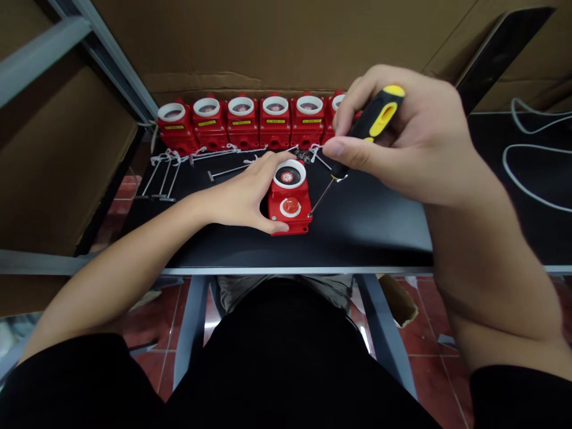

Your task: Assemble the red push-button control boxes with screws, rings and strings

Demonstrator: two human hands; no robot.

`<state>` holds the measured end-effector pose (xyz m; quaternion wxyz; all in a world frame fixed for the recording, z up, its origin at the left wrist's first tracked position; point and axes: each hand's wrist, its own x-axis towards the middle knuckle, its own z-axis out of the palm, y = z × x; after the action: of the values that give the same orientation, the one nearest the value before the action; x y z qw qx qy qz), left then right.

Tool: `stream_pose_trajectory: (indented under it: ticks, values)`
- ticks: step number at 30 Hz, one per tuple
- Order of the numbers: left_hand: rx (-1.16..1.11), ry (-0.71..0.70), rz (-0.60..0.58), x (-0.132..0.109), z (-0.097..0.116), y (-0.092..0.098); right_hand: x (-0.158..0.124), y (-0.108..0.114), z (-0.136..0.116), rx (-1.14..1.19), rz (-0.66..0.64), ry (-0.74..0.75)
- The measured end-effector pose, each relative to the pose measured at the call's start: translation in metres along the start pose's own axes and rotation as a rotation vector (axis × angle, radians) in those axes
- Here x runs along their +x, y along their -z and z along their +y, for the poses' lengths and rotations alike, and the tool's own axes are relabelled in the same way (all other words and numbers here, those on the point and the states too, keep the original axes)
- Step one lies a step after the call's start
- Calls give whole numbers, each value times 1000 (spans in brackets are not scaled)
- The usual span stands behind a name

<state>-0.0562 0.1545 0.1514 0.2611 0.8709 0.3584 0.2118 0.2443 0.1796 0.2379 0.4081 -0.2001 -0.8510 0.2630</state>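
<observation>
A red push-button box (pixel 290 202) with a white ring on top and a red button on its front lies on the black table (pixel 384 226). My left hand (pixel 248 193) is closed around its left side, thumb at the lower edge. My right hand (pixel 402 128) grips a black and yellow screwdriver (pixel 373 122). The thin shaft (pixel 322 198) slants down to the box's right edge, its tip touching there.
A row of several matching red boxes (pixel 241 122) stands along the back against cardboard (pixel 277 42). Small metal pins with white tags (pixel 167 173) lie to the left. White cables (pixel 531 161) lie at right. A metal shelf frame (pixel 102 59) rises at the left.
</observation>
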Motion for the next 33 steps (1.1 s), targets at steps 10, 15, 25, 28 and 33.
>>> stream_pose_trajectory:
  ticks: [10, 15, 25, 28, 33]
  values:
    - [-47, -6, 18, 0, -5, -1, 1, 7, -15, 283, -57, -129]
    - [-25, -29, 16, 0, -4, 0, -1, 2, -15, 533, -113, -238]
    - [-13, -11, 3, 0, -2, 2, 1, -3, -5, 576, -274, -106]
    - [-4, -15, 1, -1, -3, 3, 1, -7, -4, 502, -204, -186]
    - [8, -22, -5, -2, -3, 5, 0, -8, 0, 500, -209, -204]
